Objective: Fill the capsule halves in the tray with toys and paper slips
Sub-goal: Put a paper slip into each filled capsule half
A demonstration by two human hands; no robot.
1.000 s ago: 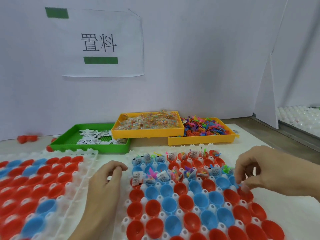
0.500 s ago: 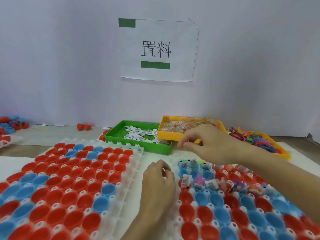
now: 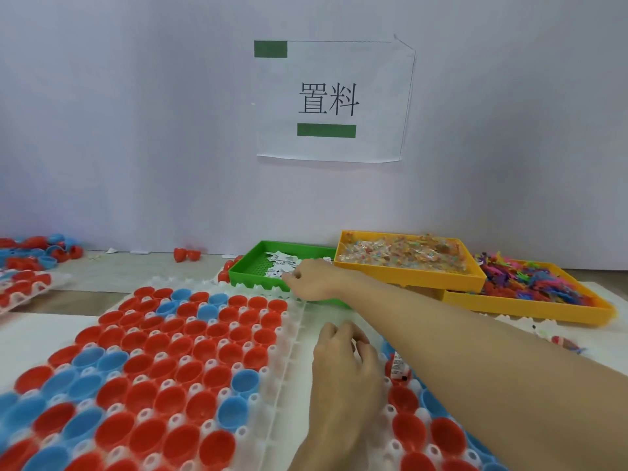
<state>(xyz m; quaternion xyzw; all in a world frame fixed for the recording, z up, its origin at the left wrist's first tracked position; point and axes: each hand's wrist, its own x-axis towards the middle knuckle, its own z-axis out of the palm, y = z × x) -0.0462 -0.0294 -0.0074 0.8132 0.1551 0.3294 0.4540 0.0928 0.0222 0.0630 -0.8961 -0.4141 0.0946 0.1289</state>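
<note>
My right hand (image 3: 314,280) reaches across into the green tray (image 3: 244,274), its fingertips pinched together on the white paper slips (image 3: 278,263). My left hand (image 3: 343,365) rests with curled fingers between two white capsule trays; nothing shows in it. The left capsule tray (image 3: 289,338) holds empty red and blue halves. The right capsule tray (image 3: 390,411) is mostly hidden under my right forearm; one capsule half with a slip in it (image 3: 397,365) shows by my left hand. Further right stand a yellow tray of wrapped toys (image 3: 407,277) and a yellow tray of colourful plastic toys (image 3: 530,309).
A white wall with a paper sign (image 3: 333,100) closes off the back. Loose red and blue capsule halves (image 3: 37,249) lie at the far left above another part-seen capsule tray (image 3: 20,290). Two red halves (image 3: 186,254) sit near the wall.
My right hand moved from the right capsule tray leftward and away from me to the green tray of slips. The view swung left. My left hand kept its place.
</note>
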